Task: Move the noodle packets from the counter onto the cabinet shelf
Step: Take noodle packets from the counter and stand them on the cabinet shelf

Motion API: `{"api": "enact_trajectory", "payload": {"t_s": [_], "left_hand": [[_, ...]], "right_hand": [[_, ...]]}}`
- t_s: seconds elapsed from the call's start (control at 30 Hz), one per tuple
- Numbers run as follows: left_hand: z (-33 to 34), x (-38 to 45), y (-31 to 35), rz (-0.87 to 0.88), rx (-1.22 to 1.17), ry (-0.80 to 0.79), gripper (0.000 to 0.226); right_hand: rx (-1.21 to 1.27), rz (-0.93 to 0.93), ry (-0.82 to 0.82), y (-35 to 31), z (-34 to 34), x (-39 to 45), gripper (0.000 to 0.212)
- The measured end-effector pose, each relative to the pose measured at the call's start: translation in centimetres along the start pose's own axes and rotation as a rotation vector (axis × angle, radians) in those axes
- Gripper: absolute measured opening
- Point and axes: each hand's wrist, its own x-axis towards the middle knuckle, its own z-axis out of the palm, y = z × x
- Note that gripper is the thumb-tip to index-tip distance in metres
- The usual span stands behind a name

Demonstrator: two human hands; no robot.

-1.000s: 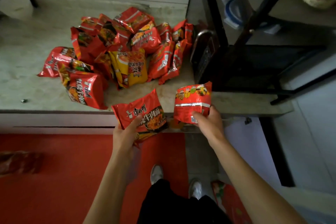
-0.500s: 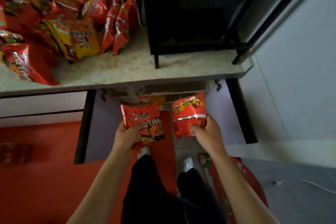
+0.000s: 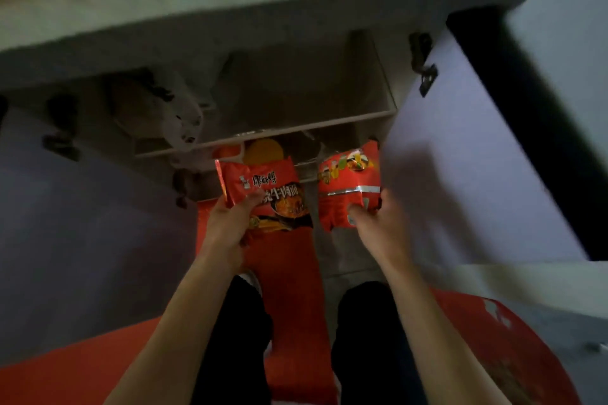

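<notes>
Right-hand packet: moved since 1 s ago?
Yes. The right hand has carried its packet from counter-edge level down below it, toward the open cabinet shelf.

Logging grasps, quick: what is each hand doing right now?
Left hand: closed on a red noodle packet with a printed front.
Right hand: closed on a red noodle packet with a silver strip.

A home kitchen: a stone counter (image 3: 138, 6) runs along the far side, with open cabinet doors (image 3: 460, 158) and a shelf (image 3: 263, 135) beneath it.
</notes>
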Motion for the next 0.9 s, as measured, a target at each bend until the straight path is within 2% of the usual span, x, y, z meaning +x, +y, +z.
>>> {"api": "enact_trajectory", "payload": {"t_s": [0.17,0.27,0.47,0.7,0.77,0.9], "left_hand": [[0.1,8.3,-5.6,0.090,0.041,0.000,0.029],[0.1,10.8,-7.5,0.161,0.069,-0.056,0.029],[-2.5,8.7,-10.8,0.209,-0.020,-0.129,0.032],[-6.3,4.1,-10.4,0.224,-0.034,-0.261,0.033],[-6.9,3.8,-9.5,0.228,-0.021,-0.310,0.035],[-5.7,4.0,-6.8,0.283,0.050,-0.320,0.025]], "right_hand": [[0.065,-0.057,0.047,6.9,4.7,4.9,0.019],[0.106,-0.109,0.073,9.5,6.2,6.3,0.019],[0.165,-0.219,0.130,12.4,6.9,2.8,0.019],[0.171,-0.345,0.178,11.6,6.4,-2.9,0.022],[0.148,-0.369,0.186,10.9,6.1,-3.4,0.023],[0.166,-0.404,0.223,8.6,5.4,-2.3,0.029]]}}
